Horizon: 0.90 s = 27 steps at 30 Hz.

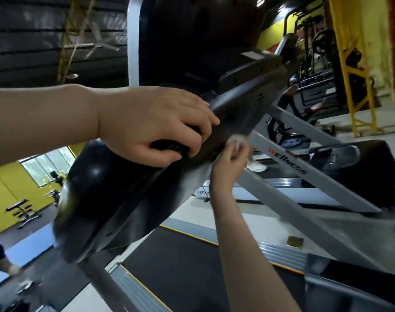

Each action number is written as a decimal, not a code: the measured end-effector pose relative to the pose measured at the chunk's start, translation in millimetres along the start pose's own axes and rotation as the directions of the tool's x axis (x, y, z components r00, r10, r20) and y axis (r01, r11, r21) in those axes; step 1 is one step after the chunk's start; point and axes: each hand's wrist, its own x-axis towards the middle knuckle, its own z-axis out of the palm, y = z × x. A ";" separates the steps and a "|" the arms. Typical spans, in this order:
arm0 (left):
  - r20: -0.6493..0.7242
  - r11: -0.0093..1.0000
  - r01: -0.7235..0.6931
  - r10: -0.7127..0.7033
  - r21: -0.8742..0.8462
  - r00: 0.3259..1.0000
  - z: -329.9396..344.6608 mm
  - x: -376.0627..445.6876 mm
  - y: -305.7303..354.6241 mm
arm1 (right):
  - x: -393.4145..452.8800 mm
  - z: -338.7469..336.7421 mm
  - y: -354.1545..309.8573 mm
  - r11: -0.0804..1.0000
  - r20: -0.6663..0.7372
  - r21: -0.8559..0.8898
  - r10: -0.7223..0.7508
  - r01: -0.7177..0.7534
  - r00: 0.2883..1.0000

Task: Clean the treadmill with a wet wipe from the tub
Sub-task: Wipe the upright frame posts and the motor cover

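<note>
The treadmill's black console (pixel 128 194) fills the middle of the tilted view, with its grey upright (pixel 289 167) marked "Wellness" running down to the right. My left hand (pixel 156 127) grips a black handle on the console's top, fingers curled round it. My right hand (pixel 230 163) reaches up from below and pinches a crumpled white wet wipe (pixel 238 141) against the console's lower edge. A white round object (pixel 257 167), blurred, lies on the neighbouring treadmill beyond; whether it is the tub I cannot tell.
The black running belt (pixel 180 266) lies below, with a ribbed grey side rail (pixel 279 253) and a small dark square object (pixel 295 240) on it. A second treadmill (pixel 361 172) stands to the right. Weight racks (pixel 313 70) and yellow frames (pixel 354 86) stand behind; a bench (pixel 23 212) is at left.
</note>
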 end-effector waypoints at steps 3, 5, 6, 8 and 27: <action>-0.007 0.999 0.024 -0.024 -0.028 1.000 -5.2 1.4 4.0 | -53.3 -27.3 59.4 0.858 0.122 -0.113 0.513 -0.502 0.850; -0.022 0.999 0.032 -0.032 -0.018 0.999 -4.3 0.7 4.7 | -74.3 -29.8 60.0 0.790 0.189 -0.106 0.612 -0.603 0.768; -0.040 0.999 0.034 -0.034 0.000 0.999 -3.2 -0.6 4.4 | -77.3 -27.6 50.8 0.799 0.178 -0.085 0.600 -0.596 0.780; -0.081 0.998 0.051 -0.048 0.034 0.996 -3.1 -2.4 6.4 | -72.3 -17.0 17.9 0.876 0.144 -0.015 0.479 -0.482 0.866; -0.530 0.845 0.530 -0.485 -0.078 0.696 96.1 -106.9 108.9 | -147.9 -67.8 43.2 0.782 0.359 -0.531 0.557 -0.327 0.749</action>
